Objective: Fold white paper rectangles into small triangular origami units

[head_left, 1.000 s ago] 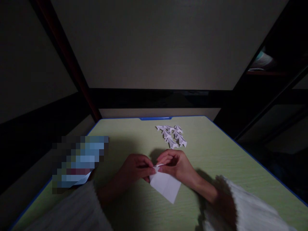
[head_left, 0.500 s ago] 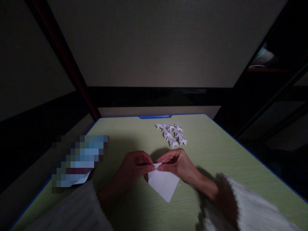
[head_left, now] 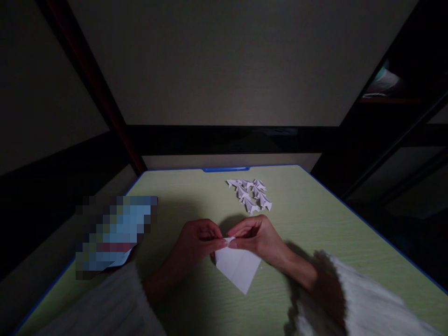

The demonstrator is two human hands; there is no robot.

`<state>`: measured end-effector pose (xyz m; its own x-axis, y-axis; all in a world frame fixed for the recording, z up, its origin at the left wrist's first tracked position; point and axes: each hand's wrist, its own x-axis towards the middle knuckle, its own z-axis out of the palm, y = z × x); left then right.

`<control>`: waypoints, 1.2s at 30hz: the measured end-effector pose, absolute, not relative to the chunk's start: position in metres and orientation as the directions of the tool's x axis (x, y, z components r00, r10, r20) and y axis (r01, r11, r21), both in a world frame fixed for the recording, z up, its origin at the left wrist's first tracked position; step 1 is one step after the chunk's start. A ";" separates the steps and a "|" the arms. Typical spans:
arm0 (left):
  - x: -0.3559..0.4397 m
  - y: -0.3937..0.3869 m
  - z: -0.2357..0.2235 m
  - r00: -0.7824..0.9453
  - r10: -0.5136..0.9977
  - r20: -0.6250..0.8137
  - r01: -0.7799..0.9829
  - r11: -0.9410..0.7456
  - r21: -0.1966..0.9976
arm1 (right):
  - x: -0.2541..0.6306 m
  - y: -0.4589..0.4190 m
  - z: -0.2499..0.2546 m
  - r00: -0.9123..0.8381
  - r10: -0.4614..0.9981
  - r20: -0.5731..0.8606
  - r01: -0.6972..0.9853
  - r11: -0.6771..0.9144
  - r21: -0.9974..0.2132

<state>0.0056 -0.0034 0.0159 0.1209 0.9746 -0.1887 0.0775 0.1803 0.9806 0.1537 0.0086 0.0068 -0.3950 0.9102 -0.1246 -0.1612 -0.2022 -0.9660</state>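
Both my hands pinch the top end of a white sheet of paper [head_left: 240, 270], partly folded, whose pointed lower corner hangs toward me. My left hand [head_left: 199, 240] grips it from the left, thumb and fingers closed at the fold. From the right, my right hand [head_left: 261, 238] closes on the same end, its thumb tip close to the left one. The fingertips cover the small folds there. Just beyond my hands, several small folded paper pieces [head_left: 250, 205] lie grouped on the table.
The light green table [head_left: 315, 224] has a blue edge and a blue handle [head_left: 227, 169] at its far side. A flat, pixelated device with a bright screen [head_left: 129, 228] lies at the left. A panelled wall [head_left: 224, 65] stands behind the table.
Almost nothing differs. My hands keep the same pinch on the paper, and the folded pieces lie where they were.
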 end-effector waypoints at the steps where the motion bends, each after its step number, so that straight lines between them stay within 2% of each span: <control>1: 0.006 -0.004 0.016 0.116 0.976 -0.186 0.079 0.178 0.981 | 0.154 0.009 0.007 -0.393 0.911 -0.125 -0.159 -0.201 -0.967; 24: 0.004 -0.004 0.008 0.074 0.994 -0.082 0.159 0.069 0.985 | 0.152 0.009 0.007 -0.398 0.910 -0.117 -0.156 -0.192 -0.969; 29: 0.004 -0.005 0.006 0.080 0.996 -0.030 0.172 0.016 0.985 | 0.150 0.007 0.006 -0.334 0.941 -0.055 -0.151 -0.110 -0.982; 36: 0.001 -0.003 0.006 0.173 0.976 -0.129 0.116 0.110 0.987 | 0.153 0.005 0.011 -0.186 0.978 0.098 -0.117 0.076 -0.990</control>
<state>0.0011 -0.0032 0.0060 0.1731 0.9765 -0.1287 0.1156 0.1097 0.9872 0.1529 0.0050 0.0113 -0.1862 0.9777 0.0976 -0.1174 0.0764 -0.9901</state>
